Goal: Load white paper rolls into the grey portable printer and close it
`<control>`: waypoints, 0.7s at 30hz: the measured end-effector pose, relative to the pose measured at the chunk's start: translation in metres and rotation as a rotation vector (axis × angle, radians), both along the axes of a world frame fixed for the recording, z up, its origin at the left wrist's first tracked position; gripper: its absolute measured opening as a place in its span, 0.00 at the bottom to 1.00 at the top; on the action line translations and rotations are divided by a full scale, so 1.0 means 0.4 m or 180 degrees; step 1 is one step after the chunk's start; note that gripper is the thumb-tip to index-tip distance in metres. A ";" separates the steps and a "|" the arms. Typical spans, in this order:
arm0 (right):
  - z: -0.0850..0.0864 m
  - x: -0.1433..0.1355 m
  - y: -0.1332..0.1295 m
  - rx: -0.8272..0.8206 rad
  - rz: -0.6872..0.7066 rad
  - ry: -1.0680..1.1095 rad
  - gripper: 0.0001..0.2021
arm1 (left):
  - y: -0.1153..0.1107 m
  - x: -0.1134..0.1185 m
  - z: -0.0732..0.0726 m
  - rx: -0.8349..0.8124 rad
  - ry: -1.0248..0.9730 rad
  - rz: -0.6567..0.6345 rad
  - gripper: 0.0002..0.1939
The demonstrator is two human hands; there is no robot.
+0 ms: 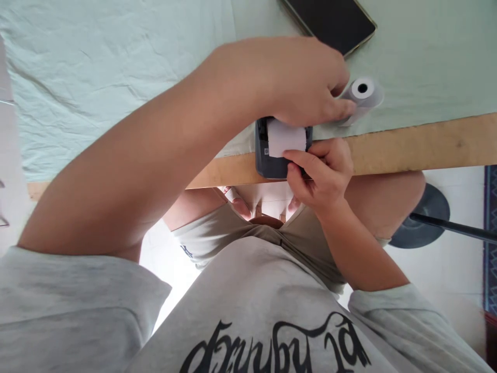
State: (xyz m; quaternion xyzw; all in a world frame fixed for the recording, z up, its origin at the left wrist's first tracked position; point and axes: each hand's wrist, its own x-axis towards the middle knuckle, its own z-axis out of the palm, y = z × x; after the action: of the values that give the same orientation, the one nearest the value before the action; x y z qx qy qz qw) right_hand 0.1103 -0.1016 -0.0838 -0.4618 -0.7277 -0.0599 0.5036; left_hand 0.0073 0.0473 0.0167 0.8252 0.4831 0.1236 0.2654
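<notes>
A small dark grey receipt printer point(272, 168) sits at the table's front edge, a white paper strip point(286, 140) lying over its top. My right hand point(330, 173) grips the printer's near right corner, with a fingertip on the paper's lower edge. Across the printer's far side reaches my left hand point(310, 85), hiding that part of it. Its thumb and finger close on the left side of a white paper roll point(363, 96), which stands upright with its dark core hole facing up. The roll's outline is slightly blurred, and some loose paper shows around it.
A black phone or tablet point(334, 23) lies beyond my left hand on the pale green tablecloth point(116, 52). The table has a bare wooden front edge point(419, 142), with my legs beneath it. A round black base with a pole point(421, 217) stands on the floor at right.
</notes>
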 end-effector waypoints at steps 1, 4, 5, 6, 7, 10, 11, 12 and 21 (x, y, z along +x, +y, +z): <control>0.001 0.000 0.001 0.0023 -0.0004 -0.0010 0.09 | -0.004 0.004 -0.001 -0.0024 -0.0005 -0.0050 0.22; 0.003 -0.002 0.002 0.0059 -0.0012 -0.0020 0.08 | -0.026 0.017 0.008 -0.0050 0.0015 -0.0218 0.25; 0.003 -0.001 0.003 0.0059 -0.0023 -0.0034 0.08 | -0.035 0.019 0.014 -0.0049 0.0066 -0.0283 0.25; 0.004 0.000 0.002 0.0043 -0.0036 -0.0075 0.09 | -0.043 0.020 0.019 -0.0045 0.0171 -0.0362 0.26; 0.003 0.001 0.002 0.0005 -0.0051 -0.0139 0.09 | -0.050 0.020 0.022 -0.0038 0.0315 -0.0436 0.26; 0.002 0.006 0.000 -0.0162 -0.0093 -0.0316 0.10 | -0.062 0.016 0.020 -0.0024 0.0737 -0.0459 0.26; 0.001 0.008 -0.001 -0.0222 -0.0082 -0.0322 0.11 | -0.063 0.015 0.013 -0.0035 0.0821 -0.0403 0.26; 0.001 0.010 -0.002 -0.0272 -0.0057 -0.0293 0.11 | -0.064 0.013 0.005 -0.0048 0.0861 -0.0342 0.26; 0.011 0.004 0.002 -0.0415 0.0055 0.0048 0.12 | -0.067 0.017 -0.041 0.0204 0.0850 -0.0189 0.19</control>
State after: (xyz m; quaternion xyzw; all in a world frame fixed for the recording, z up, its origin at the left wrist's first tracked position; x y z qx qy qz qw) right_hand 0.1118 -0.1010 -0.0796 -0.4878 -0.7302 -0.0045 0.4784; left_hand 0.0142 0.0203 0.0002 0.8563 0.4853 0.0201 0.1757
